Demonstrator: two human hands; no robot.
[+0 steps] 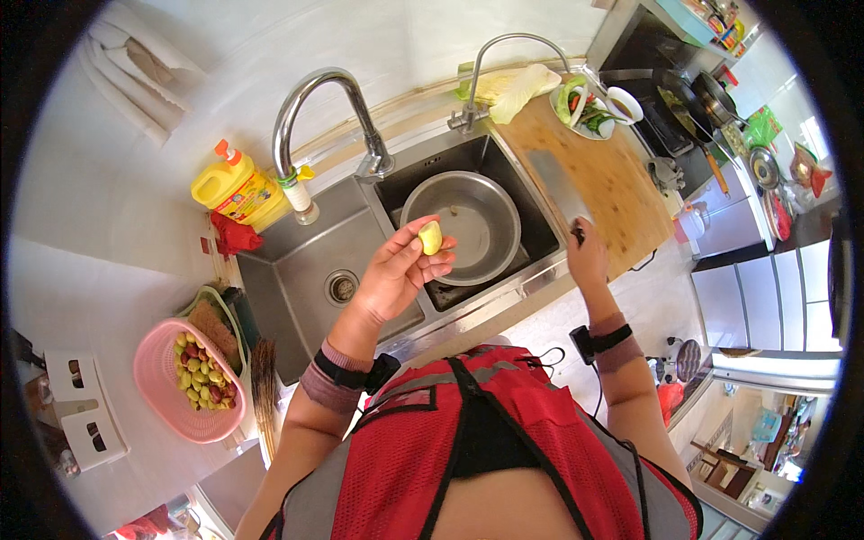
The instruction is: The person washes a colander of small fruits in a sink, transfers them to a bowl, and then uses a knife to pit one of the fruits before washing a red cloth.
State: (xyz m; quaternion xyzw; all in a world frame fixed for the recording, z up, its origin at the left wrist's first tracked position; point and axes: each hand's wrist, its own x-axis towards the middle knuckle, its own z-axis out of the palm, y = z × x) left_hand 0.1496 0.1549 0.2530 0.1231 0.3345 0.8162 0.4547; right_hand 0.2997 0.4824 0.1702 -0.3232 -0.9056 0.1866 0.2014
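Between the thumb and fingers of my left hand point(405, 266) is a piece of yellow ginger or potato point(430, 237), held over the near left rim of a round metal basin point(496, 260). That basin sits in the right bowl of a steel sink, with a small bit of something in it. My right hand point(587, 253) grips the dark handle of a cleaver point(557, 179), whose broad blade lies over the left edge of a wooden cutting board point(621, 196). The blade is somewhat blurred.
Two faucets, one large chrome point(327, 74) and one slim point(476, 74), arch behind the sink. Napa cabbage point(520, 91) and a plate of peppers point(597, 131) are at the board's back. A yellow detergent bottle point(236, 189) and a pink basket of fruit point(158, 378) stand left.
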